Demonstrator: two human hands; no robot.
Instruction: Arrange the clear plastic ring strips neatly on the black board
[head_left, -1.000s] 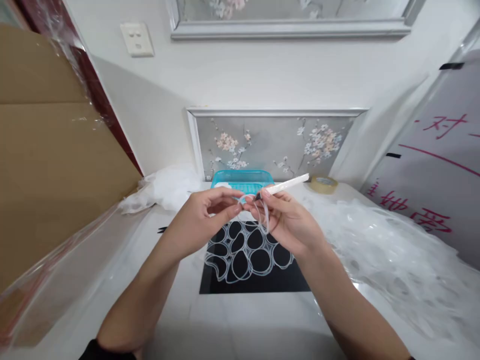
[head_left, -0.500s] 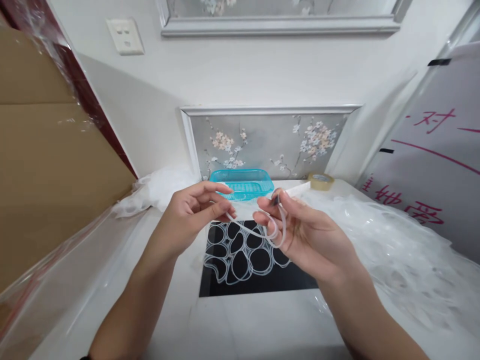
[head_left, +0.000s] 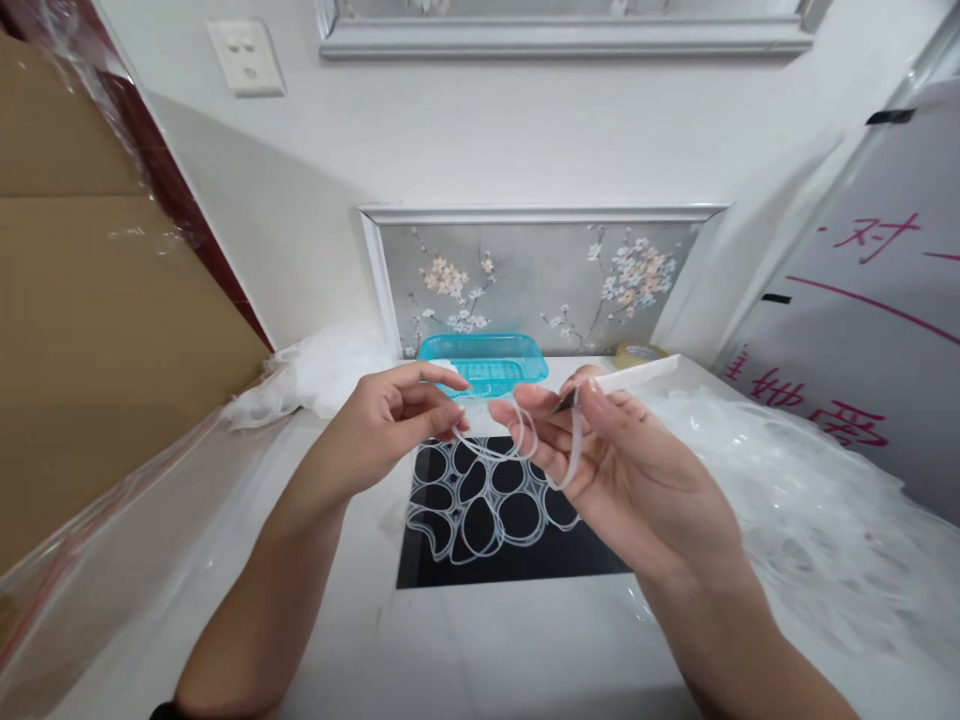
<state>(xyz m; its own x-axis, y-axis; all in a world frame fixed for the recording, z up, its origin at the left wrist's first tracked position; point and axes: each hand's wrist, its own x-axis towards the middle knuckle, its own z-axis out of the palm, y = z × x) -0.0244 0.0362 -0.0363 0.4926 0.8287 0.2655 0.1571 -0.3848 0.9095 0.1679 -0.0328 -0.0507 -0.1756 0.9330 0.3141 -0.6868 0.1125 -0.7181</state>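
My left hand (head_left: 401, 412) pinches a thin translucent white ring (head_left: 487, 452), which looks like rubber, between thumb and fingertips. The ring's loops stretch across to my right hand (head_left: 607, 445), where they pass around the fingers. Between the right thumb and forefinger is a slim white-handled tool (head_left: 641, 375) with a dark, pointed, blade-like tip; its exact kind is unclear. Below both hands lies a black mat (head_left: 517, 570) on the table, bearing several similar translucent rings (head_left: 521, 515) laid side by side, some overlapping. My fingers hide part of the held ring.
A blue plastic basket (head_left: 484, 345) stands against the wall behind my hands. Right of it sits a roll of tape (head_left: 637, 355). A large heap of translucent rings (head_left: 817, 530) covers the right side. White filmy material (head_left: 322, 370) and cardboard (head_left: 97, 330) are at left.
My right hand has turned, so the tool's white handle now sticks out farther right above the thumb and its dark tip shows more. The ring's loops have shifted between the hands.
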